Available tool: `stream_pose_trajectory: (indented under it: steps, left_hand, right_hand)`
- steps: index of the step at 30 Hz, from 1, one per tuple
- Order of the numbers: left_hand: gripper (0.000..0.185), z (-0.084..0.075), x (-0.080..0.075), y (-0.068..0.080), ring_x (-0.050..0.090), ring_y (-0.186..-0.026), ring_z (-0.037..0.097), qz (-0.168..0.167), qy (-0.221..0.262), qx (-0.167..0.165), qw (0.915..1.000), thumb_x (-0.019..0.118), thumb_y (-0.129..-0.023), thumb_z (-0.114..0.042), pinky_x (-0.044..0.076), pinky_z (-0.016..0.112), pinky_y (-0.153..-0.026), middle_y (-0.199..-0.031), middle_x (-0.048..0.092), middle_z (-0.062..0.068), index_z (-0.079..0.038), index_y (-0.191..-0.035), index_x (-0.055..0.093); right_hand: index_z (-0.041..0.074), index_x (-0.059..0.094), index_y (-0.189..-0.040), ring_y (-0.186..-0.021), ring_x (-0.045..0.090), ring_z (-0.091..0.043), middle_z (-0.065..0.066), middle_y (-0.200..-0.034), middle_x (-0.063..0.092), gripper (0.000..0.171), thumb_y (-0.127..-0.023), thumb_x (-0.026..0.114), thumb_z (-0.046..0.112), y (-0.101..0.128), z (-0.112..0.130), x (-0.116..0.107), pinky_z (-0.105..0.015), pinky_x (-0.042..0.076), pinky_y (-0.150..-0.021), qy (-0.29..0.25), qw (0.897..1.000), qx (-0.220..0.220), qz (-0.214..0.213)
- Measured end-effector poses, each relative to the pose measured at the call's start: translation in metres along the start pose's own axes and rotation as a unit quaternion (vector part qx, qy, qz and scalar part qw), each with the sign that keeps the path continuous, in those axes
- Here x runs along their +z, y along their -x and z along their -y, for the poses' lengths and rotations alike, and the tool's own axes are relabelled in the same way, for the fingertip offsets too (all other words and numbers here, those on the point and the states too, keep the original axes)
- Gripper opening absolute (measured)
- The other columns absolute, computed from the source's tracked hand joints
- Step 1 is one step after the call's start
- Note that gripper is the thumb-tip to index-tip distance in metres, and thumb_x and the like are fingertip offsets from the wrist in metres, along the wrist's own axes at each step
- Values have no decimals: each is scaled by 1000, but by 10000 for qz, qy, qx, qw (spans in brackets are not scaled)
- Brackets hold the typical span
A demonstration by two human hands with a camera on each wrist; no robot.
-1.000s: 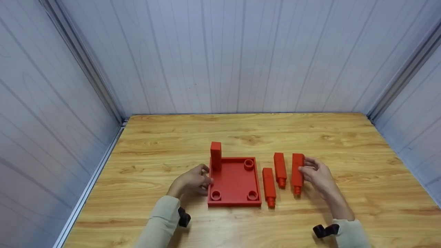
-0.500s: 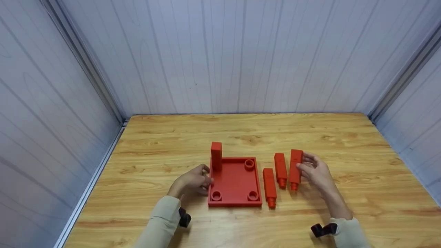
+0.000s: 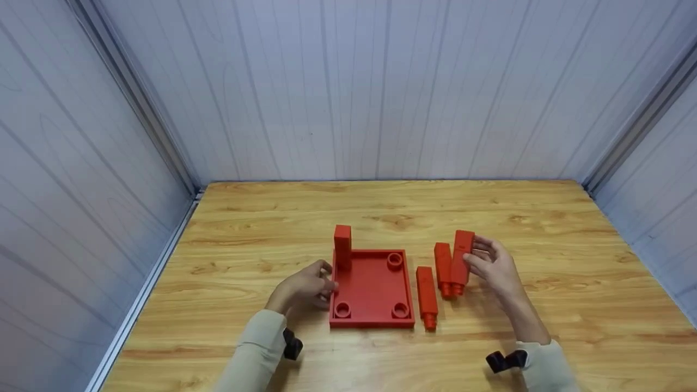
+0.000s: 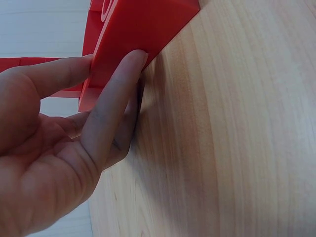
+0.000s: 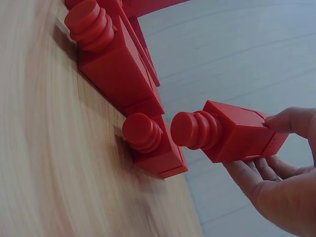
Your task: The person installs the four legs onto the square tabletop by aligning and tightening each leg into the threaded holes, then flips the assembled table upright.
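My left hand [image 3: 306, 284] grips the left wall of a square red tray-like base [image 3: 375, 283], thumb over the rim and fingers on the outer side. A square red leg [image 3: 342, 246] stands upright in the base's back left corner; round sockets [image 3: 395, 261] show in the other corners. My right hand [image 3: 494, 267] pinches another red leg [image 5: 242, 131] between thumb and fingers, raised off the table, its threaded end pointing toward me. Two more threaded red legs lie right of the base: a nearer leg [image 3: 427, 294] and a farther leg [image 3: 444, 267], which the held one partly overlaps in the head view.
The wood-grain table [image 3: 245, 228] reaches back to a pale panelled wall [image 3: 354, 92], with side walls at left and right. A black wrist camera [image 3: 292, 344] sits on the left sleeve, another black camera [image 3: 506, 361] on the right.
My right hand has lifted the leg from the table and carried it left and slightly back, beside the farther lying leg. My left hand stays in place on the base.
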State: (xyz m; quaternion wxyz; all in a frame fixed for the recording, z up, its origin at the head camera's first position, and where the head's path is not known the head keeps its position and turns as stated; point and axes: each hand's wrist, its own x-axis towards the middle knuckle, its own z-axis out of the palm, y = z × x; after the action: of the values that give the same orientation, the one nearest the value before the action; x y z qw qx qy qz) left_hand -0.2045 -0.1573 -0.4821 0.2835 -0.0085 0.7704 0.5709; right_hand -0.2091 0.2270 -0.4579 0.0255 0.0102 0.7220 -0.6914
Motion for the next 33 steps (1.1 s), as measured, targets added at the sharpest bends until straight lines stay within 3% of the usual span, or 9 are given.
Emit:
stream_pose_trajectory:
  steps: [4,10,21,33]
  left_hand:
    - [41,0,-1,-1,58,-72,20,-21,-62,-27,10000,57,-91,-5,57,37,-66,-89,57,12,0,-127,37]
    - [41,1,-1,-1,51,-69,17,67,-11,7,10000,56,-91,-3,55,32,-63,-85,53,9,1,-126,35]
    - [42,1,0,0,53,-72,19,12,19,14,10000,57,-91,-3,57,36,-66,-88,54,10,1,-127,36]
    - [41,3,-1,-2,56,-70,18,14,29,61,10000,56,-91,-3,57,35,-65,-89,56,11,1,-126,36]
  right_hand:
    - [-2,30,-141,-105,57,-6,-9,-127,45,64,-89,66,8,-1,3,8,-24,54,-83,-88,9998,-147,53]
    - [-2,32,-140,-106,56,-11,-9,-125,46,62,-88,66,3,-4,8,22,-25,54,-83,-212,9992,-331,90]
    - [-3,35,-133,-105,54,-16,-13,-122,46,56,-84,64,-8,-12,10,45,-24,54,-81,-334,9968,-713,154]
    - [-1,37,-127,-110,52,-20,-15,-122,48,51,-84,66,-5,-21,9,65,-22,52,-83,-32,9910,-1310,258]
